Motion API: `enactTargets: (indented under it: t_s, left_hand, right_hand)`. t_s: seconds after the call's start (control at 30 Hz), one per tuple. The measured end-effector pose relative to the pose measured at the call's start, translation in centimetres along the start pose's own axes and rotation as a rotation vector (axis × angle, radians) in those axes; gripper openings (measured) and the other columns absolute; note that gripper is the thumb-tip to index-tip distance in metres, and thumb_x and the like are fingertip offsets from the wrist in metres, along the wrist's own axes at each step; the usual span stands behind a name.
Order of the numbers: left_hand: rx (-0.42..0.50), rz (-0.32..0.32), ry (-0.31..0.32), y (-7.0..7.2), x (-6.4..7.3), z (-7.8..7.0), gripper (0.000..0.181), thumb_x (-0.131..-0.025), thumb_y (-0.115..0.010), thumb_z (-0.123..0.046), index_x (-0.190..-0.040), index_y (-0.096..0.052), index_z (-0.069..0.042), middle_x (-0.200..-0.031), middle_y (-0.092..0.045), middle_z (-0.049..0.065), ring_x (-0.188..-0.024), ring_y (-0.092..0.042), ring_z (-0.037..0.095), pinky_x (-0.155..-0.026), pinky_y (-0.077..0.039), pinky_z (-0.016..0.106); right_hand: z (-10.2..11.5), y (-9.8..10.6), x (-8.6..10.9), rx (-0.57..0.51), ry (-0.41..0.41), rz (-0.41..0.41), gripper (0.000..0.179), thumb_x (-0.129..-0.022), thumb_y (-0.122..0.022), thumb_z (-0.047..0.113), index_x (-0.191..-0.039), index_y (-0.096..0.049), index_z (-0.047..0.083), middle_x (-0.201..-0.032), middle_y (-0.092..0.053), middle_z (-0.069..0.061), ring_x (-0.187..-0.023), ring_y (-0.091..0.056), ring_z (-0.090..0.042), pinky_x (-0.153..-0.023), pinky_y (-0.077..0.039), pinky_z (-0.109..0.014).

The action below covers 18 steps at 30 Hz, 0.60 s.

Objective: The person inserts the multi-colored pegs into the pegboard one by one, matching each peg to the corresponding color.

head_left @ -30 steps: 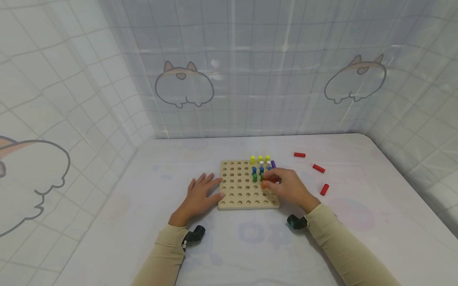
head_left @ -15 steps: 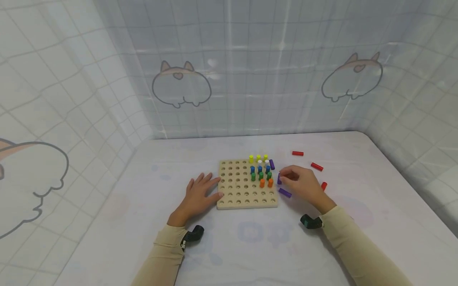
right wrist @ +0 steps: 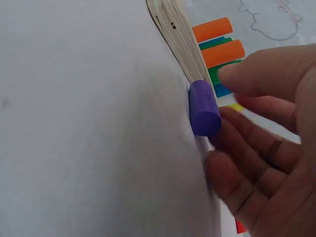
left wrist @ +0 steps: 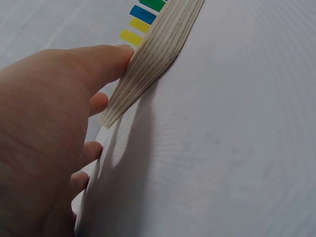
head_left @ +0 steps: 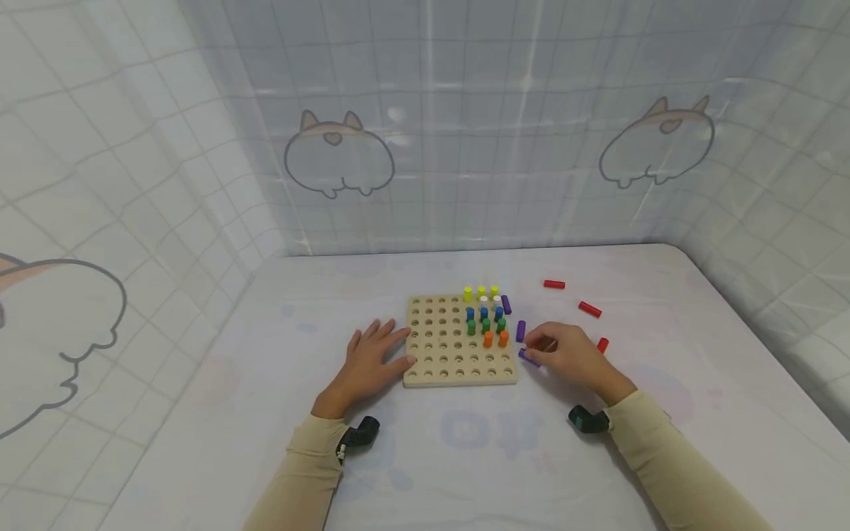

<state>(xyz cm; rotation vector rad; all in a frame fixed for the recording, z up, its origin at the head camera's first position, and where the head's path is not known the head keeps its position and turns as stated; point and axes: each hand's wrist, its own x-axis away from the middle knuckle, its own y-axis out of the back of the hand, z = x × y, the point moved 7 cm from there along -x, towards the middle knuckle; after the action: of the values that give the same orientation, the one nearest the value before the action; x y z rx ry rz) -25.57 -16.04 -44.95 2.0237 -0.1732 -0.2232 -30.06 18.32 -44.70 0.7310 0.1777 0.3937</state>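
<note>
The pegboard lies on the surface, with a hanging sheet behind it. Upright pegs stand in the board's three rightmost columns, reaching from the back row towards the front. Just right of the board lie three near loose pegs, one of them by its back corner. Three far loose pegs lie farther right of the board, the rearmost beyond the line of its back edge. The left hand touches the board's left edge; the right hand is to the board's right, its fingertips around the frontmost near peg.
</note>
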Motion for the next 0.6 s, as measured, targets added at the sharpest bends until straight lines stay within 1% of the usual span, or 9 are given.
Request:
enactTargets:
  t_s: [0.13,0.27,0.6]
  left_hand:
    - [-0.005,0.0,-0.001,-0.12,-0.09,0.13,0.064,-0.097,-0.056,-0.055,-0.152,-0.048,-0.022,-0.162,-0.031,0.011,-0.151,-0.013,0.037,-0.116,-0.002,0.063]
    - [-0.004,-0.003,-0.003,-0.11,-0.06,0.16,0.064,-0.097,-0.056,-0.055,-0.151,-0.048,-0.022,-0.161,-0.031,0.012,-0.151,-0.014,0.038,-0.116,-0.002,0.064]
    - [0.001,-0.011,-0.011,-0.07,-0.04,0.09,0.064,-0.097,-0.056,-0.055,-0.151,-0.049,-0.021,-0.161,-0.032,0.012,-0.151,-0.014,0.038,-0.116,-0.002,0.063]
  right_hand:
    - [-0.14,-0.37,0.04,0.002,0.013,0.031,0.021,-0.089,-0.077,0.02,-0.109,-0.071,0.016,-0.1,-0.067,0.004,-0.093,-0.061,-0.018,-0.086,-0.055,-0.038]
    - [-0.18,-0.68,-0.04,0.003,0.025,0.045,0.024,-0.089,-0.077,0.016,-0.112,-0.071,0.015,-0.101,-0.068,0.004,-0.092,-0.062,-0.017,-0.086,-0.055,-0.038]
    - [-0.36,-1.03,-0.13,0.037,0.002,0.051,0.027,-0.089,-0.074,0.012,-0.116,-0.071,0.016,-0.099,-0.065,0.003,-0.091,-0.059,-0.019,-0.083,-0.054,-0.036]
